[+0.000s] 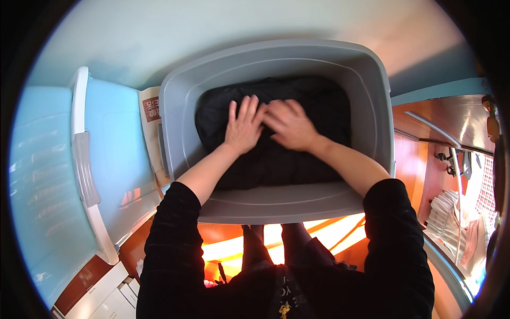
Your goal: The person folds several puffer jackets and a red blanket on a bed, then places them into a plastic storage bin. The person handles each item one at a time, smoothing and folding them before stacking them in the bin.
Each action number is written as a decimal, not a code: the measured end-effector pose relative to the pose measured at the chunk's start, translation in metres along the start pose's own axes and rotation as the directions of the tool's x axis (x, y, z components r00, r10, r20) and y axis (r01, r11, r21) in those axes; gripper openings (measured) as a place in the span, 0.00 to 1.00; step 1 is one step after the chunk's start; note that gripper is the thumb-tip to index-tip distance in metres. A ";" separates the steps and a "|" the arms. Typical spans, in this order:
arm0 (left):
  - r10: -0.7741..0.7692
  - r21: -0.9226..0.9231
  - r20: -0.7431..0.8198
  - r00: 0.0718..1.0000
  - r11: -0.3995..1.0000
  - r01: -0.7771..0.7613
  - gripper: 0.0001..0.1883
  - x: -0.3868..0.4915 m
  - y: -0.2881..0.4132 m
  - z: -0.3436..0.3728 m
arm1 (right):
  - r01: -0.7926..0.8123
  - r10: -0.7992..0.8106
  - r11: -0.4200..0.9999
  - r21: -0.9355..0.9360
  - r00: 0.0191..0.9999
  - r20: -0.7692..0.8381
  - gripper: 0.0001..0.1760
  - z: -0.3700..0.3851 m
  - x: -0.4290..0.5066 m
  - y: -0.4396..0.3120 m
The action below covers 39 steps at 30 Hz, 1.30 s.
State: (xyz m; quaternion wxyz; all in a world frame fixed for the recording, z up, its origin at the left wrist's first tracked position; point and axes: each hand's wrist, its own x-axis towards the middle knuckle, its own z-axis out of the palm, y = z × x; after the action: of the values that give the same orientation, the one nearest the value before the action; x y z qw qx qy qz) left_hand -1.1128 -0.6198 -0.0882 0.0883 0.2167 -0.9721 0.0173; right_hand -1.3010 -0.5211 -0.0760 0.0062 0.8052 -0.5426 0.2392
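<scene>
Before me stands a large grey plastic bin (279, 203) with dark fabric (295, 167), black in colour, lying in its bottom. My left hand (244, 125) rests over the fabric, palm down, with its fingers spread and nothing in them. Just to its right, my right hand (293, 124) is over the same fabric, slightly blurred, fingers apart and holding nothing that I can see. The fingertips of both hands are close together; whether they touch is unclear.
Left of the bin are a blue plastic storage box (119, 119) with a white rim and a beige bag (150, 135) bearing writing. A pale wall (259, 20) rises behind. At the right, an open wooden cabinet (446, 119) adjoins folded or bunched clothes (446, 219).
</scene>
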 end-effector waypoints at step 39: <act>-0.274 0.283 0.781 0.561 0.956 0.074 0.62 -0.047 -0.032 -0.051 | -0.095 0.290 0.956 -0.276 0.425 0.858 0.52 -0.045 -0.059 0.037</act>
State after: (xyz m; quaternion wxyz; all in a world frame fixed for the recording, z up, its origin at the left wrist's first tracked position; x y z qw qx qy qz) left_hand -1.0485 -0.6253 -0.0462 -0.3894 0.3042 -0.8693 0.0134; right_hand -1.3676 -0.4730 -0.0685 -0.2316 0.7381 -0.5729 -0.2709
